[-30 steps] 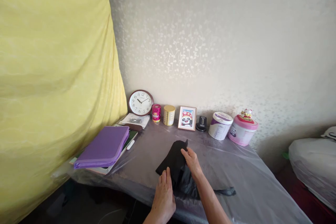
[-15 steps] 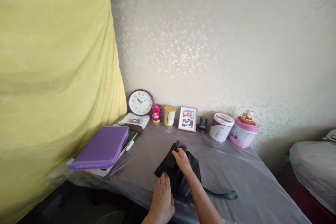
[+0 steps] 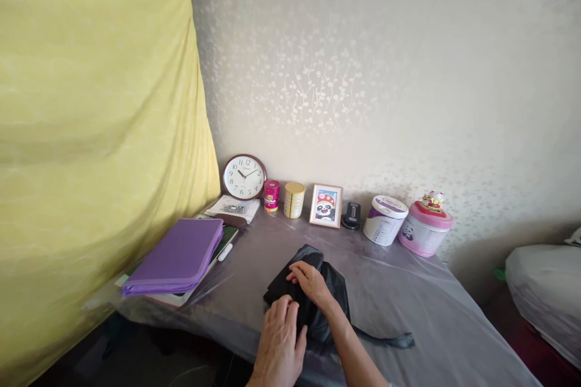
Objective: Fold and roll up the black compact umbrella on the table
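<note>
Resting in the lower centre of the frame, the left hand (image 3: 278,338) has its fingers bent, thumb apart, upon the lower left part of the folded black fabric (image 3: 334,290), which lies on the plastic table cover (image 3: 385,278). Next to it, the right hand (image 3: 311,283) reaches across the upper part of this fabric, with fingers curled; whether either hand pinches the cloth or only touches it, I cannot tell. In my judgement, the left fingers should press flat near the edge and the right should smooth lightly, because such thin cloth may easily slip or bunch. The narrow black strap (image 3: 400,340) toward the lower right may drag the layers. The cover is wrinkled and shiny, so it probably gives little friction. In the room, a yellow curtain (image 3: 91,133) fills the left side; a purple zip folder (image 3: 175,254) lies at lower left. Along the patterned wall (image 3: 318,60) stand a clock (image 3: 244,176), a pink tin (image 3: 271,196), a yellow-lidded can (image 3: 294,200), a framed panda picture (image 3: 325,206), a purple-and-white tub (image 3: 385,221) and a pink-lidded tub (image 3: 425,230); a plastic-wrapped bundle (image 3: 544,290) sits at the right edge.
</note>
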A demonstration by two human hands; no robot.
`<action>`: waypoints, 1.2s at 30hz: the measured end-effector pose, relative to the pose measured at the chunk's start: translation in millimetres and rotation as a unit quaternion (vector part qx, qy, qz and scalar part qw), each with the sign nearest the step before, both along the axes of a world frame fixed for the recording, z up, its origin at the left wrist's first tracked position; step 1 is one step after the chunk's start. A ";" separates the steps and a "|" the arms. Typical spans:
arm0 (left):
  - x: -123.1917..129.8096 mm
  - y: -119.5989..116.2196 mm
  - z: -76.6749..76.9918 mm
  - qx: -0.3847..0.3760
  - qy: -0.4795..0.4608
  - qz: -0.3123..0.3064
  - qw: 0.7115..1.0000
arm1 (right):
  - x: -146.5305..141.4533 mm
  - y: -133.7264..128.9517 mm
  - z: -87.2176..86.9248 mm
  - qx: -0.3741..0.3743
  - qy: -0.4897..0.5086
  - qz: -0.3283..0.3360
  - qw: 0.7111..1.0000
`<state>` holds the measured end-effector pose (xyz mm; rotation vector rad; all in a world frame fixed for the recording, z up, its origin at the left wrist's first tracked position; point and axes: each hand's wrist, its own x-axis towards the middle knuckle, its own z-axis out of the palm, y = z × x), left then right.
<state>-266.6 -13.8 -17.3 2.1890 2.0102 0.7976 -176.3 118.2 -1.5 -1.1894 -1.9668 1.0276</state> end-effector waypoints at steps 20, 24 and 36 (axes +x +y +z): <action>5.9 23.2 -37.2 0.019 0.082 0.008 0.996 | 29.4 -1.5 -14.5 0.282 -0.085 0.091 0.951; 5.9 24.2 -36.2 -0.035 0.075 0.010 0.997 | 28.4 22.4 -19.9 0.307 -0.128 0.068 0.941; 7.7 17.8 17.1 -0.251 0.042 -0.007 0.967 | 27.9 88.5 -23.7 0.242 -0.213 -0.033 0.946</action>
